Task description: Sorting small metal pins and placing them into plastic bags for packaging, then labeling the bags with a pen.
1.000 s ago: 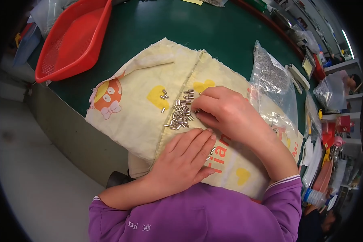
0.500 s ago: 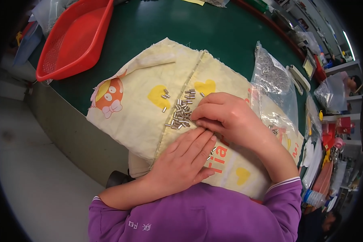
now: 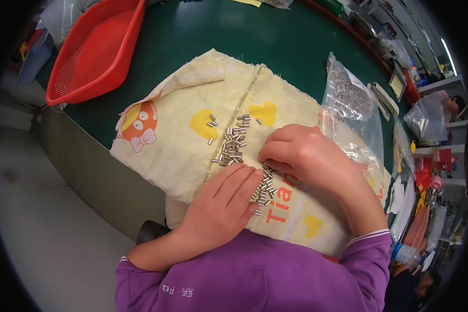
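Right fingers (image 3: 276,152) bend near cylinders (image 3: 267,184) and red lettering (image 3: 284,196).

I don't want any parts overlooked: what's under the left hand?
Small metal cylinders show at the edge of the left hand, on the printed yellow cloth. Its palm and fingers cover whatever lies directly beneath, so more cylinders there can't be confirmed.
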`<state>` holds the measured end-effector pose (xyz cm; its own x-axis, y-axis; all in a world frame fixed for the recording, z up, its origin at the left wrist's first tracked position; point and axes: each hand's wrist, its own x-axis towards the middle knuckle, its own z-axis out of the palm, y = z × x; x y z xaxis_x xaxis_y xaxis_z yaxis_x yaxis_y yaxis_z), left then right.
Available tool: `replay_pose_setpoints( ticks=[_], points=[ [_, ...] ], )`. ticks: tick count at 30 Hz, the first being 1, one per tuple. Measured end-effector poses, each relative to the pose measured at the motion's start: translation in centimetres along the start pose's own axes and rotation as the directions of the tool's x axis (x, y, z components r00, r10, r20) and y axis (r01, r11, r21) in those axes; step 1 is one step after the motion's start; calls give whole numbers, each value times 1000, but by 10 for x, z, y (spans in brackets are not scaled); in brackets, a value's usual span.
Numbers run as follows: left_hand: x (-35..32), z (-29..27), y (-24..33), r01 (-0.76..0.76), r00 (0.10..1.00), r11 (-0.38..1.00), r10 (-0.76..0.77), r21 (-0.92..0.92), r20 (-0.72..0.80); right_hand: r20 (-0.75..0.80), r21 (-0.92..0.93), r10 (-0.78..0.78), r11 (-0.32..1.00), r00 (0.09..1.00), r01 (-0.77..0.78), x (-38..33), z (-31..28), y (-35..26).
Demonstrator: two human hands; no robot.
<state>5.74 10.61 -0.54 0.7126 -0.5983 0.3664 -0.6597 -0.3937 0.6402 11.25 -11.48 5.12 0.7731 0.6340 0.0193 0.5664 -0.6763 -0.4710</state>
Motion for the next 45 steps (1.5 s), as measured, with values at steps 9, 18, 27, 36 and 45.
replay_pose_setpoints(
  ticks=[9, 18, 27, 36, 45],
  points=[
    [20, 0, -8, 49, 999, 993, -51, 107, 15, 10, 15, -15, 1000, 1000, 14, -13, -1, -9],
    [33, 1, -13, 111, 994, 991, -111, 76, -3, 29, 65, -21, 998, 999, 19, -12, 0, -3],
    [7, -1, -4, 91, 982, 994, -100, -64, -159, -232, 74, 139, 989, 963, -125, 17, 9, 0],
    [10, 0, 3, 144, 982, 989, -146, -27, -120, -109, 4, 169, 986, 980, -170, 12, 6, 0],
    [11, 9, 4, 24, 999, 1000, -25, 9, 48, -197, 251, 255, 947, 947, -202, 15, 2, 9]
  ],
)
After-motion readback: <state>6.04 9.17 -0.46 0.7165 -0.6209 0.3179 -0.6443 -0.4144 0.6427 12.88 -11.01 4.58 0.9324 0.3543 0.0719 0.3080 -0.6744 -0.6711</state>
